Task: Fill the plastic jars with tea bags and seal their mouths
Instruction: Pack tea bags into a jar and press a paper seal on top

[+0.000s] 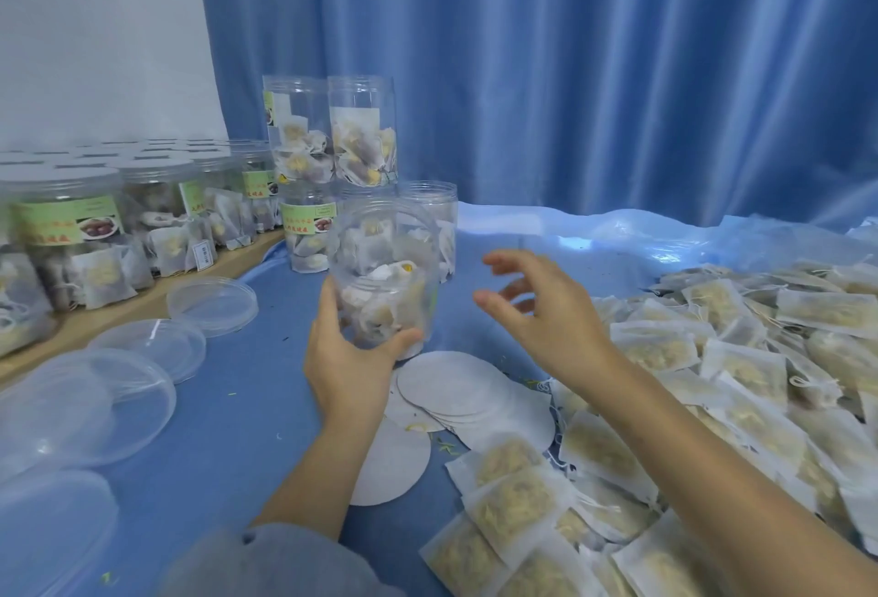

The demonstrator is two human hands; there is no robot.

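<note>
Jar (385,278) in left hand (349,359) (gripped low)

Soft, even, bluish daylight; slight motion blur; wide-angle bending at the edges.

Bare forearms w/ a grey-blue sleeve (285,563) (left arm only).
</note>
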